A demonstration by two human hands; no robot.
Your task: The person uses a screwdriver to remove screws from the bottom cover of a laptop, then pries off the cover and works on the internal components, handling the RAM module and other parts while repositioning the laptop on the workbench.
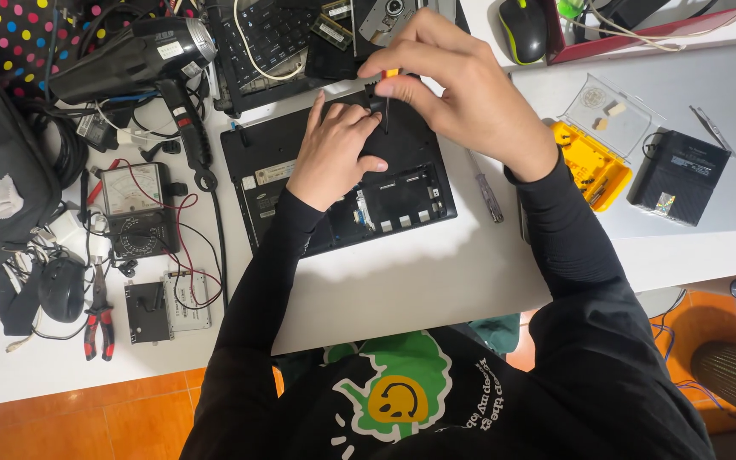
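**Laptop flipped, screwdriver on the top edge**

White table (436, 281) carries everything; the work sits at centre, spares and tools are pushed out to the edges.

Laptop (402, 183) lies underside up, dead centre, slightly skewed. A bottom cover looks to be off: an open bay shows at its 5 o'clock corner, likely why it is flipped.

Hot-air gun (142, 55) at 10 o'clock from the laptop, nozzle pointing away from the work. Meter (134, 209) at 9 o'clock, red leads looped beside it. Black box (675, 175) and yellow bit case (594, 145), lid open, at 3 o'clock, within reach of the right hand. Pliers (98, 319) at 8 o'clock, parked. Spare screwdriver (487, 198) lies just off the laptop's right edge.

Left hand (334, 153): flat on the laptop base, fingers together and pressed down, seemingly pinning it so it can't slide or twist.

Right hand (457, 85): fingertips pinching a small orange-handled screwdriver (388, 94), shaft upright, tip down on the laptop's 12 o'clock edge right by the left fingertips. The fingertip pinch suits light, fine turning. Can't see the screw itself.
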